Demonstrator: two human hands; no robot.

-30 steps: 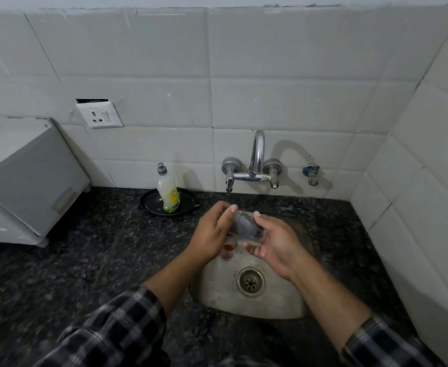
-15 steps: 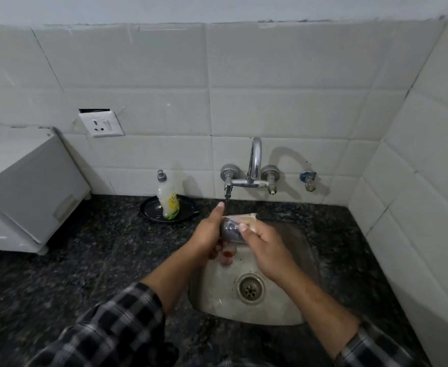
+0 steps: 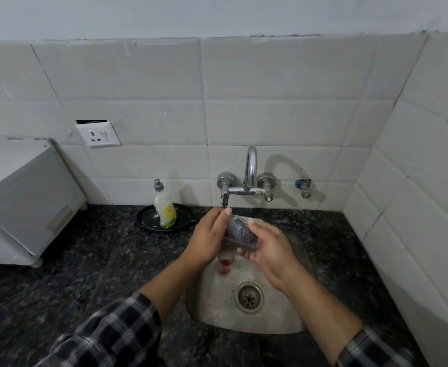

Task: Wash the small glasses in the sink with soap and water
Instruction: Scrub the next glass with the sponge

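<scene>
Head view: I hold a small glass (image 3: 240,230) on its side between both hands, above the back of the sink (image 3: 244,320) and just below the left spout of the wall tap (image 3: 250,168). My left hand (image 3: 207,239) wraps it from the left, fingers curled round the glass with the thumb tip up near the spout. My right hand (image 3: 268,250) closes on it from the right, fingers bent round the rim end, so each grip is narrow and holds the same glass. The glass looks dark and blurred, and I cannot tell whether water is running over it. Under my hands a second small glass (image 3: 225,263) with a red patch at its mouth sits in the basin, partly hidden by my left palm, behind and to the left of the drain (image 3: 249,296). To the left of the tap a soap bottle (image 3: 164,207) stands upright on a black plate (image 3: 148,219) at the back of the dark speckled worktop (image 3: 85,274). Further left a white box (image 3: 24,202) rests on the worktop, and a white socket (image 3: 98,134) is set in the tiled wall above it. My checked sleeves show at the bottom edge.
</scene>
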